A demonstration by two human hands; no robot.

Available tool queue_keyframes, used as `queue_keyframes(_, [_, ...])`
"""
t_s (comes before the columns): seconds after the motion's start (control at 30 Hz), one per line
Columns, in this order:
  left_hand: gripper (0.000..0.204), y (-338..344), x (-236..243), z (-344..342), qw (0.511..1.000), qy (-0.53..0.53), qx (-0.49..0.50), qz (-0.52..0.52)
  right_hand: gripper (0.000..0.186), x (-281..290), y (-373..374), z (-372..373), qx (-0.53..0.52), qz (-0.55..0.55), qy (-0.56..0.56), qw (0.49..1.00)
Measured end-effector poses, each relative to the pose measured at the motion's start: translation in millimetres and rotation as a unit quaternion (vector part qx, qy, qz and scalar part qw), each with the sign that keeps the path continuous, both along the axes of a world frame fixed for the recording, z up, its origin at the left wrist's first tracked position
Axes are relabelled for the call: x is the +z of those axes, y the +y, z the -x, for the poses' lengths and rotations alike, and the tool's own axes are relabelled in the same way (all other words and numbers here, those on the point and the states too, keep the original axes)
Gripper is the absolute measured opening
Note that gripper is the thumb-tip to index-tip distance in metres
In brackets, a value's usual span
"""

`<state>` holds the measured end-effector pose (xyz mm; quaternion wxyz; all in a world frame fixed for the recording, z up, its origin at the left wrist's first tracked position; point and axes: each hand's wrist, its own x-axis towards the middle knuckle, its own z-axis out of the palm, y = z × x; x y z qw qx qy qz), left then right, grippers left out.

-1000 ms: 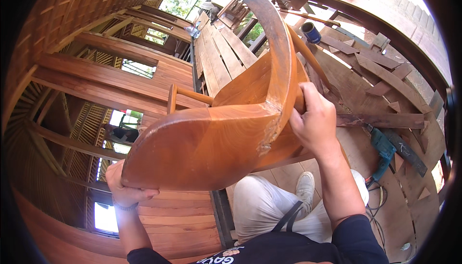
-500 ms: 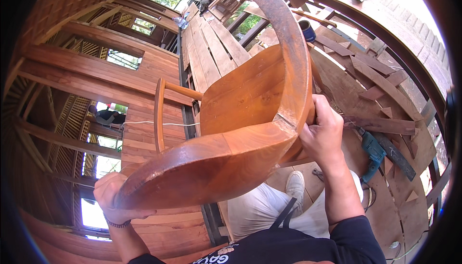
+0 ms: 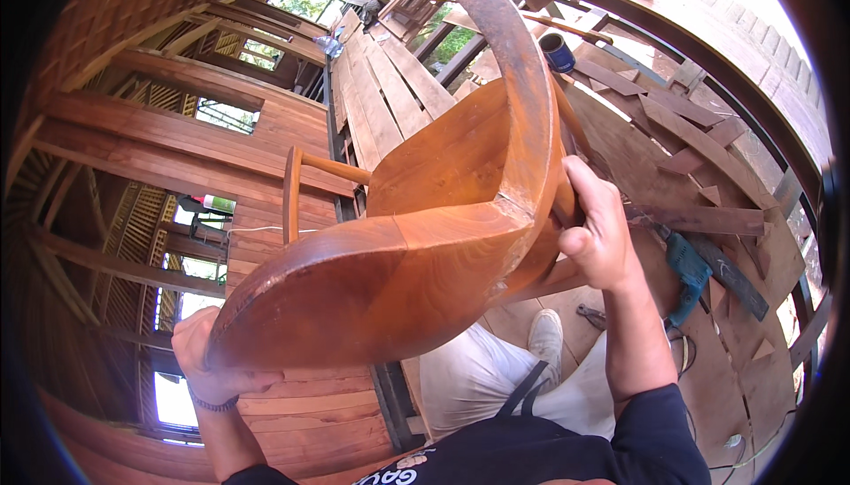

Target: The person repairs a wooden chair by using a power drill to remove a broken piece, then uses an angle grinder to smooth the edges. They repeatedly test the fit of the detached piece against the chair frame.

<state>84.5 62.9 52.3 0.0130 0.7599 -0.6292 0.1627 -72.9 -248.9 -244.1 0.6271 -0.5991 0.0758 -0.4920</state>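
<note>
A brown varnished wooden chair (image 3: 447,153) is held tilted in front of me, its curved armrest and back rail toward me. At its left end, my left hand (image 3: 208,357) is closed round the broad, dark-edged end of the rail. My right hand (image 3: 606,228) grips the chair's frame on the right, just below the joint of the curved rail. Its thumb shows on the near side, while its fingertips are partly hidden behind the wood. Past the seat, a slim leg and a stretcher stick out to the left.
A teal power drill (image 3: 687,273) lies on boards to the right, near pliers (image 3: 591,316) and several wood offcuts (image 3: 699,122). Beyond the chair stands a dark blue can (image 3: 557,53). Planks (image 3: 376,87) stretch away at the back, beside a reddish plank surface (image 3: 310,405) on the left.
The chair has shifted slightly left and tipped a little, with both hands staying on it. My right hand's grip has moved somewhat, its thumb now standing farther off the wood.
</note>
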Motion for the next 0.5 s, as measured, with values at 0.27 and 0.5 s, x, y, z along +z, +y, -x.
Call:
queue_keyframes(0.27, [0.075, 0.1, -1.6, -3.0, 1.0, -0.001, 0.001, 0.009, 0.078, 22.0, 5.9, -3.7, 0.038, -0.089, 0.026, 0.995])
queue_keyframes(0.5, [0.073, -11.0, -0.7, 2.3, 0.999, -0.032, -0.04, 0.002, 0.08, 21.0, 3.7, -7.2, 0.078, -0.116, -0.009, 0.99])
